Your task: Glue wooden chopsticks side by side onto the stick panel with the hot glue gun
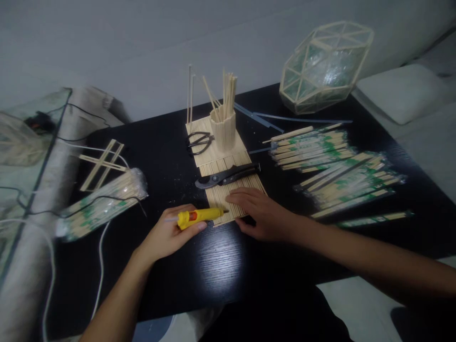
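Observation:
My left hand [174,233] is wrapped round a yellow hot glue gun [199,217]. Its nozzle points right, just over the near end of a panel of wooden sticks [221,202] laid side by side. My right hand [261,213] grips the panel's near right corner, fingers on top and thumb at the front edge. Black-handled cutters [228,175] lie across the panel. Behind them, a round stick holder [224,133] with loose sticks standing in it rests on a wooden base [204,156], with black scissors [198,142] beside it.
Wrapped chopsticks [317,147] lie in piles on the right of the black table [160,280]. Another wrapped bundle [103,204] and a stick frame [103,166] lie left, near a white cable [100,266]. A faceted lantern-like frame [326,69] stands at the back right.

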Motion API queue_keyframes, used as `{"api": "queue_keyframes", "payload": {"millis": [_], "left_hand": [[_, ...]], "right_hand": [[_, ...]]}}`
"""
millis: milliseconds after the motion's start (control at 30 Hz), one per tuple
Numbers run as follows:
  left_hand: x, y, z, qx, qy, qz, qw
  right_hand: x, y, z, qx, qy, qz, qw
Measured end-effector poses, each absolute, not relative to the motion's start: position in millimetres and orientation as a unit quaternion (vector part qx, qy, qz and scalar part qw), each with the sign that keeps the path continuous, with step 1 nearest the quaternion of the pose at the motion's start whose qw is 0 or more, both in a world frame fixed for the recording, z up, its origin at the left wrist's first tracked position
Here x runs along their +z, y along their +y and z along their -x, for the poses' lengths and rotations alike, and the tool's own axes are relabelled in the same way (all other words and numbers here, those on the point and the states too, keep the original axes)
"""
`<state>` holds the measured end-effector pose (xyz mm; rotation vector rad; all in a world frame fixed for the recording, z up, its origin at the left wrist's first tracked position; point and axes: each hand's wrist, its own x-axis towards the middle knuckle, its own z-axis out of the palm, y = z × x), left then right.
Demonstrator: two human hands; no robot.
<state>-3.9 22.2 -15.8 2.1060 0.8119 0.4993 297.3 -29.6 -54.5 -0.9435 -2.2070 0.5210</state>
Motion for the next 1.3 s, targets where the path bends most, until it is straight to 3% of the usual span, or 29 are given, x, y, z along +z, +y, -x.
{"api": "queue_keyframes", "payload": {"millis": [1300], "left_hand": [[-10.4,21.1,1.8,0.156,0.306,-0.844,0.411]], "right_hand": [[-55.3,-29.7,-297.8,0.209,-0.843,0.366,0.336]]}}
